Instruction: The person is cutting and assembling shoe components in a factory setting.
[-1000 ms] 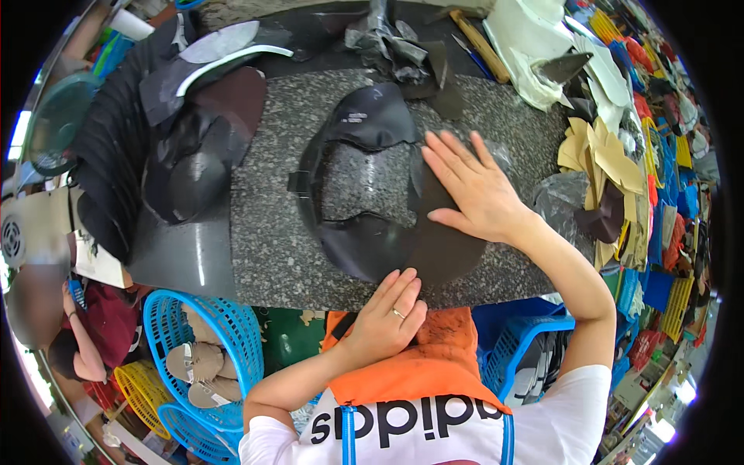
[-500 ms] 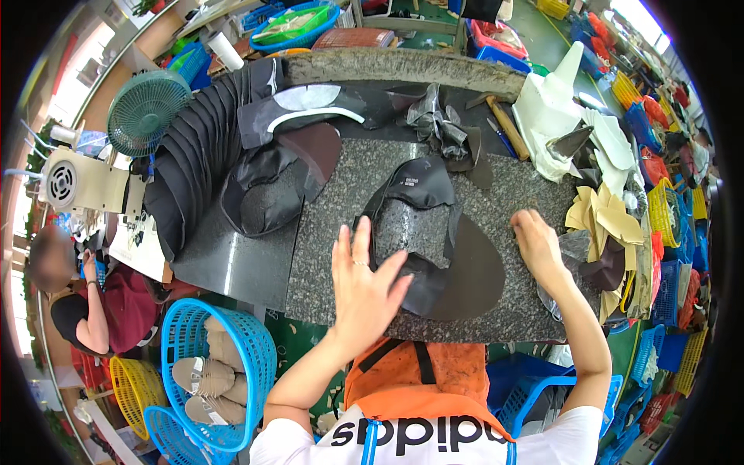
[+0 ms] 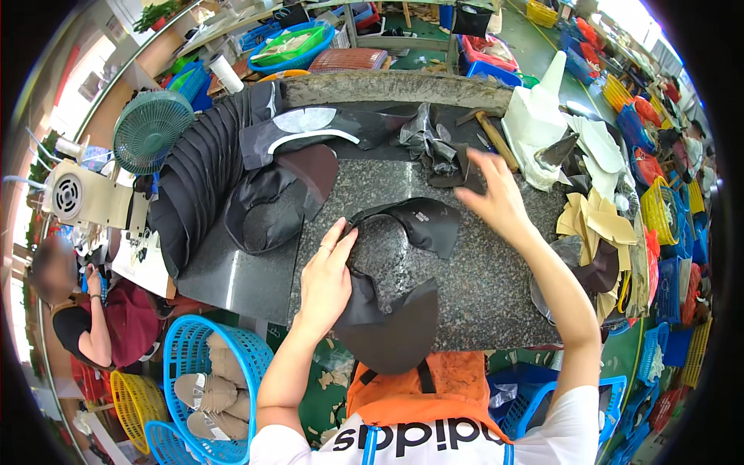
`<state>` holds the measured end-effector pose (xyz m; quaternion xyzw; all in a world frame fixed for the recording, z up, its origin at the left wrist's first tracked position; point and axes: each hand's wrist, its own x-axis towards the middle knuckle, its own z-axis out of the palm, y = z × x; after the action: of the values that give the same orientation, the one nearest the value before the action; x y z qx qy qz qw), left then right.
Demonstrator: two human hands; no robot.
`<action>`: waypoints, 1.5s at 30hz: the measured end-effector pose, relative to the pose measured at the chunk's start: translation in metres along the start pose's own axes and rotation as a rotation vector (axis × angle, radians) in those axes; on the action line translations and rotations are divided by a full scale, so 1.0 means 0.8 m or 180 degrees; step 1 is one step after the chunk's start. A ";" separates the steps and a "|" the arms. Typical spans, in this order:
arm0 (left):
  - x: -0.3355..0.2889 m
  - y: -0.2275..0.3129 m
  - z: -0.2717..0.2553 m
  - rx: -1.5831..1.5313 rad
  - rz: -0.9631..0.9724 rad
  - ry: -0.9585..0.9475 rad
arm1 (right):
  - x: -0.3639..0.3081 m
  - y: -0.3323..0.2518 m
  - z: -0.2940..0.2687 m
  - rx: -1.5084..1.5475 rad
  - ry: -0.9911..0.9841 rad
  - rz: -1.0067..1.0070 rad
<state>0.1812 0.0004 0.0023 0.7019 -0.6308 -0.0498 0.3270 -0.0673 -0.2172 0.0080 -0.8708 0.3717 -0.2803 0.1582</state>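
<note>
On the speckled stone work surface (image 3: 496, 271) lies a black shoe upper (image 3: 387, 333), curved into an open loop with its broad dark flap hanging over the front edge. My left hand (image 3: 325, 283) grips the left side of this loop, fingers close together on its rim. My right hand (image 3: 500, 201) is raised at the right, thumb and fingers apart, with nothing visible in it. Its fingertips are nearest to crumpled dark pieces (image 3: 438, 151) at the back. A second black upper (image 3: 260, 205) lies farther left.
A row of overlapping black pieces (image 3: 198, 170) lines the left. A hammer (image 3: 496, 139), a white container (image 3: 535, 116) and tan scraps (image 3: 597, 225) stand right. A blue basket of shoes (image 3: 260, 364) is at lower left. A co-worker (image 3: 116, 318) sits far left beside a sewing machine (image 3: 93, 194).
The upper has turned and shifted toward me, its flap swinging from the right to the front. My left hand has moved left and closed on its rim; my right hand has moved up and left.
</note>
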 end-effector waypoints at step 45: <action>0.072 0.054 0.034 -0.4056 -0.1470 -0.0361 | -0.103 -0.098 -0.048 0.0933 -0.2067 0.0679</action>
<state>0.1430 -0.0628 0.0233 0.4852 -0.3284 -0.5169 0.6241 -0.0929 -0.1063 0.0457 -0.8389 0.3467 -0.0216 0.4191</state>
